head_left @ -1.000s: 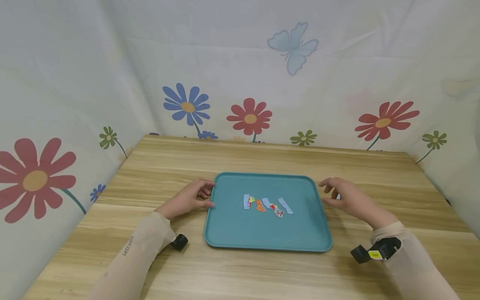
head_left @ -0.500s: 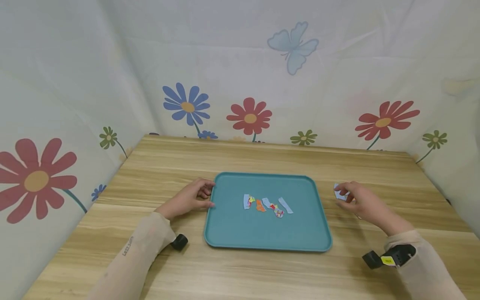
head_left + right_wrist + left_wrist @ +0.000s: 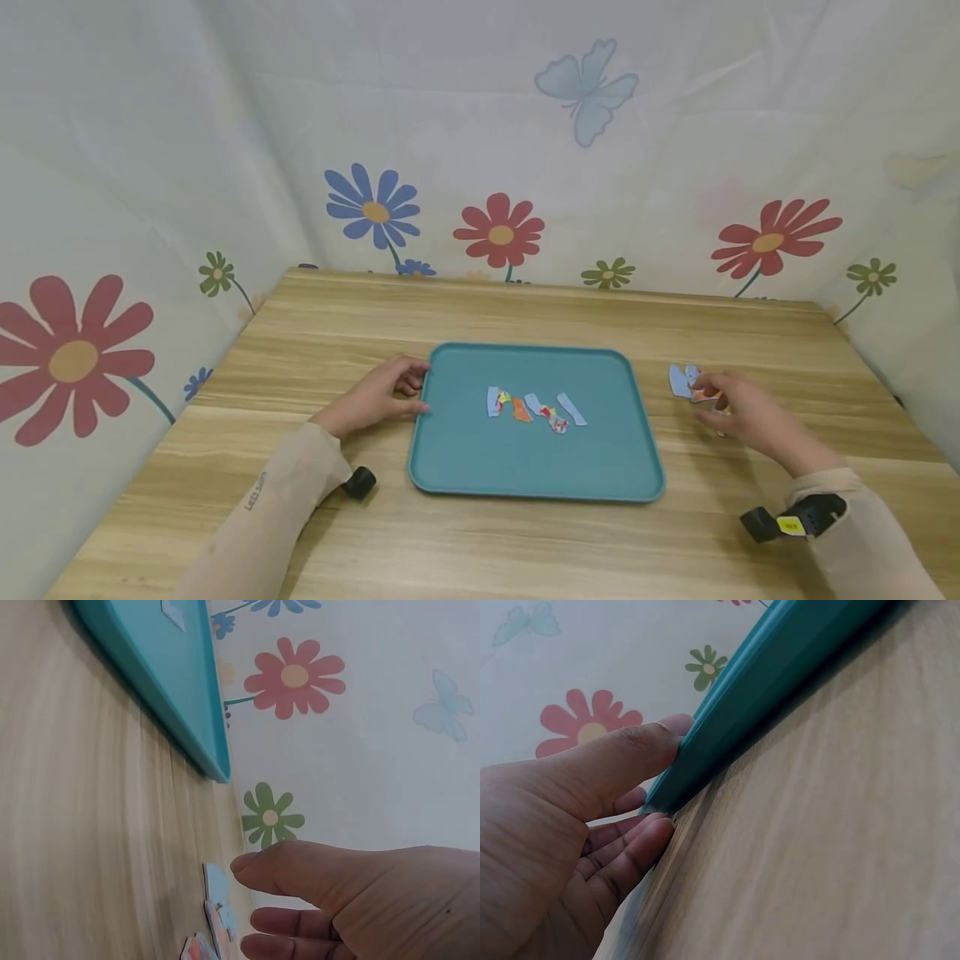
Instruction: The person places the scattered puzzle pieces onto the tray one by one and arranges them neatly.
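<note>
The teal tray point(image 3: 540, 475) lies on the wooden table, with several small flat puzzle pieces point(image 3: 572, 409) in a loose row on it, light blue and orange with coloured prints. My left hand point(image 3: 378, 393) holds the tray's left edge; in the left wrist view its thumb point(image 3: 649, 746) is on the rim and the fingertips reach the corner. To the right of the tray, my right hand point(image 3: 750, 415) hovers at another group of pieces point(image 3: 679, 381), partly hiding them. The right wrist view shows a gap between thumb point(image 3: 274, 868) and fingers, close above those pieces point(image 3: 216, 885).
A pale curtain point(image 3: 450, 100) printed with flowers and a butterfly surrounds the table point(image 3: 360, 317) at the back and sides. Black wrist cameras point(image 3: 760, 524) sit on both wrists over beige sleeves.
My right hand has moved right, away from the tray's right edge, and uncovered more of the pieces beside it. My left hand and the tray stay put.
</note>
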{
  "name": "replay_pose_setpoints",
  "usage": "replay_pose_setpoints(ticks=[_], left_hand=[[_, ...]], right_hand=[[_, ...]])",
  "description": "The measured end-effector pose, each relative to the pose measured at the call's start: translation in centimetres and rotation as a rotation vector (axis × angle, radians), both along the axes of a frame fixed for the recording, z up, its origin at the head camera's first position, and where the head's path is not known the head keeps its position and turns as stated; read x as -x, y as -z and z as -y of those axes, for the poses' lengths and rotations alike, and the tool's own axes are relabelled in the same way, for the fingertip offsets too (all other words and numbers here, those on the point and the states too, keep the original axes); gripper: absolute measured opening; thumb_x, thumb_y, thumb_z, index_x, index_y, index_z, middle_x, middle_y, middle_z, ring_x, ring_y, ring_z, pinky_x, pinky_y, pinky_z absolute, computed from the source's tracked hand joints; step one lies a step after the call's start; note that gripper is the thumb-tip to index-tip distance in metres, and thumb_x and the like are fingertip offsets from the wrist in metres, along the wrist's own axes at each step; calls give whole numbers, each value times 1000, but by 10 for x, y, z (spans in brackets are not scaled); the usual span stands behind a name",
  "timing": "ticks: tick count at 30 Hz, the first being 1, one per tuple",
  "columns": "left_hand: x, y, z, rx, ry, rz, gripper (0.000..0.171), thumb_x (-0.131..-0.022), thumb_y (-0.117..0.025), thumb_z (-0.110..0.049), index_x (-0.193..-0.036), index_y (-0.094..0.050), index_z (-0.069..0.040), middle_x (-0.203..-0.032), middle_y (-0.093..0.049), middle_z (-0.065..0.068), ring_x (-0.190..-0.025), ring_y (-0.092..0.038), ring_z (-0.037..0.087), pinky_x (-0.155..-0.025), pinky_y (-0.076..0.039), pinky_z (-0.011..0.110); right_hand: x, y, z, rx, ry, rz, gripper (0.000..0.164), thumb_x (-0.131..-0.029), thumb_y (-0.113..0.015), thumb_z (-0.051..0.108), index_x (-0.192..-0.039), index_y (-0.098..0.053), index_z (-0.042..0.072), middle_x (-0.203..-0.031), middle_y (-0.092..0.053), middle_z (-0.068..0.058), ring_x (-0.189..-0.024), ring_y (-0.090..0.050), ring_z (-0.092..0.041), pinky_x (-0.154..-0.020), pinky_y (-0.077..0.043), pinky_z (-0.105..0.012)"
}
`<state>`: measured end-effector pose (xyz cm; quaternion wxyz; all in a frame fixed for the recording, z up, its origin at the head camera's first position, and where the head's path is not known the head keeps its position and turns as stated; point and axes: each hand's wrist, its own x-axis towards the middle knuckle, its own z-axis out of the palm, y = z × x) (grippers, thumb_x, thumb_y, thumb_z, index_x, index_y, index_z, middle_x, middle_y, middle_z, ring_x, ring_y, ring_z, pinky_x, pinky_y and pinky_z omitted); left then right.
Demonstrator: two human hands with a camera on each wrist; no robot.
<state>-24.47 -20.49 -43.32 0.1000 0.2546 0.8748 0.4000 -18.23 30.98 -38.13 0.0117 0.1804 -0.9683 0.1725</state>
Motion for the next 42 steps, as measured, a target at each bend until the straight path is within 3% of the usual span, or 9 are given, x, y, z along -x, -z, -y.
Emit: replay_pose_setpoints(ticks=[7,17,23,30,34,42], left_hand=[[-1,-2,0,-4,-3,1,67,-82,-78,-23,-136,-46,-1,-122,-53,13,-103,-55,19,-90,-52,29],[-2,-3,-1,-3,-4,6,68,-81,-78,-23,-136,-45,0,-122,-53,14,-103,-55,19,-90,-52,28],[-3,-4,-1,1,-6,10,68,-82,-78,-24,-137,-45,-1,-122,-53,13,-103,-56,19,-90,-52,29],[-4,-6,-1,5,-9,13,68,-82,-78,-24,-137,-45,-1,-121,-53,13,-103,-56,19,-90,-52,30],[-4,-5,-1,4,-12,16,68,-82,-78,-24,-137,-45,-1,-122,-53,13,-103,-56,19,-91,-52,30],[-5,-7,-1,2,-11,20,68,-82,-78,-25,-137,-46,-1,-121,-54,13,-104,-56,19,-91,-52,30]], right_hand=[[-3,3,-10,4,59,27,38,-79,-75,9,-109,-62,-10,-95,-60,-23,-78,-60,-28,-66,-52,-37],[-2,9,-24,-12,117,60,43,-80,-76,18,-109,-60,-10,-94,-59,-25,-79,-61,-30,-67,-51,-41],[-2,10,-29,-28,122,72,48,-77,-78,20,-107,-59,-12,-94,-58,-27,-80,-62,-32,-68,-52,-44],[4,22,-43,-61,120,55,57,-74,-81,27,-106,-58,-14,-97,-58,-29,-84,-63,-37,-75,-53,-51],[-2,14,-36,-81,121,59,54,-73,-81,22,-104,-58,-16,-99,-59,-30,-87,-61,-39,-77,-51,-53],[0,15,-40,-109,120,51,54,-72,-82,26,-102,-62,-14,-97,-60,-28,-90,-59,-39,-78,-50,-53]])
